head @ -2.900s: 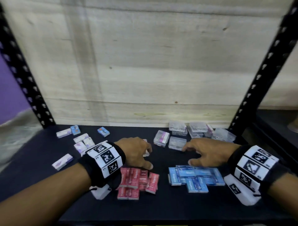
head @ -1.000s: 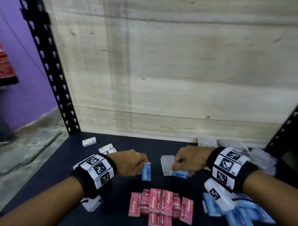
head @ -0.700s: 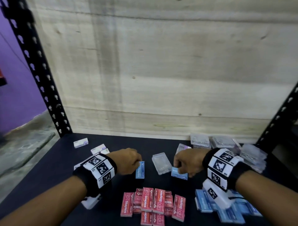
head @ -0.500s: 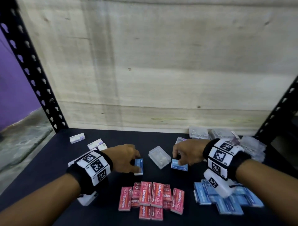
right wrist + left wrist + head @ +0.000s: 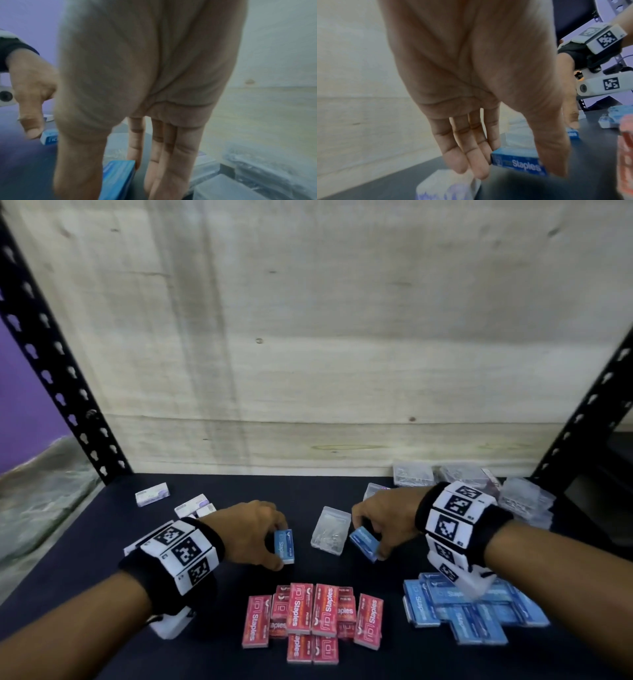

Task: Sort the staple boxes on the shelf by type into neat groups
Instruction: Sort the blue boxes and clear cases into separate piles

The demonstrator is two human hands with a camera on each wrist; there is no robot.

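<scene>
Here both hands [image 5: 251, 534] [image 5: 385, 520] pinch blue staple boxes [image 5: 285, 546] [image 5: 364, 542].

Both forearms bare, no sleeves. Left hand [image 5: 253, 534] and right hand [image 5: 385, 517] bare, no gloves.

Left wristband [image 5: 178, 563]: black fabric cuff, row of white blocks on top, 3 black-and-white square fiducial markers showing in head view. White camera housing [image 5: 169, 623] hangs under wrist.

Right wristband [image 5: 455, 517]: same black cuff, white blocks with square markers. White housing [image 5: 460, 577] below, marker on side. Left wrist view shows its round dark lens [image 5: 583, 88], black bracket, small screws.
</scene>
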